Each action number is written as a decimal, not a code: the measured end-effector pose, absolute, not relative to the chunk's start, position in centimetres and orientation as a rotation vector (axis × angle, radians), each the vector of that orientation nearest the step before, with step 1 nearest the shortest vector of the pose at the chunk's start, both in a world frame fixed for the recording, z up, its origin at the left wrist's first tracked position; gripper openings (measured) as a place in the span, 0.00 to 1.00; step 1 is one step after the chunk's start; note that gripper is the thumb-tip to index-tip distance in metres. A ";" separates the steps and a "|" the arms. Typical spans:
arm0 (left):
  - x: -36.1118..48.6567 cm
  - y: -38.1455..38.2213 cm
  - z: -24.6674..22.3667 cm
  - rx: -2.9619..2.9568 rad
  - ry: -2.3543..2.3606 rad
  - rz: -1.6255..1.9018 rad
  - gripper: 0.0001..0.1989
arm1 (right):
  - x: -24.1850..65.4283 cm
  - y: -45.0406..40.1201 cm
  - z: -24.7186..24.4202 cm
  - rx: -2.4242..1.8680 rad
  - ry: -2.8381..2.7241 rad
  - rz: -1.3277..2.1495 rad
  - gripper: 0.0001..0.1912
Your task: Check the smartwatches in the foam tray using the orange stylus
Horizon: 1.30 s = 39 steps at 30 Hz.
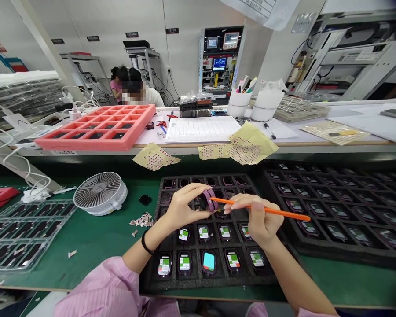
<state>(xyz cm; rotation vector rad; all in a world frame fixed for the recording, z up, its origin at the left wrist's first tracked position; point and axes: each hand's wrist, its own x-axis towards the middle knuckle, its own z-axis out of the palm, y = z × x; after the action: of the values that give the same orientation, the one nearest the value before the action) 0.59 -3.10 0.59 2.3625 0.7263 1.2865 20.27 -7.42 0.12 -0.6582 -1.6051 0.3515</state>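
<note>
My left hand (185, 207) pinches a smartwatch with a pink case (208, 200) between thumb and fingers, above a black foam tray (152, 281). My right hand (255, 218) grips an orange stick (267, 208), its tip reaching the watch's edge. The tray's pockets hold several watches, their screens lit green and white. One nearer watch (209, 263) shows a teal screen. My hands hide the tray's middle pockets.
A second black foam tray (330, 207) with watches lies to the right on the green mat (95, 242). A white fan (100, 193) and a transparent tray (26, 235) sit left. Beyond, a pink foam tray (95, 127), yellow sticker sheets (247, 144) and two seated people (132, 86) appear.
</note>
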 end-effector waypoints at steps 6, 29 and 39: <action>1.4 -2.6 0.9 1.840 0.838 1.168 0.22 | 20.3 -7.2 0.4 -0.575 -1.579 0.337 0.18; 2.7 -2.3 -0.6 0.554 0.692 0.772 0.12 | 18.9 -5.2 0.4 -0.689 -1.798 0.029 0.12; 3.1 -3.8 -0.9 0.562 0.581 0.804 0.18 | 17.8 -5.4 -0.6 -0.661 -1.816 -0.229 0.17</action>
<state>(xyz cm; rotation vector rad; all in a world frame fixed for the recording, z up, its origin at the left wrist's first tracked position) 3.13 -3.78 -0.87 0.5618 0.5809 0.8040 17.83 -5.45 -0.62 -0.6613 -1.8158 -0.2287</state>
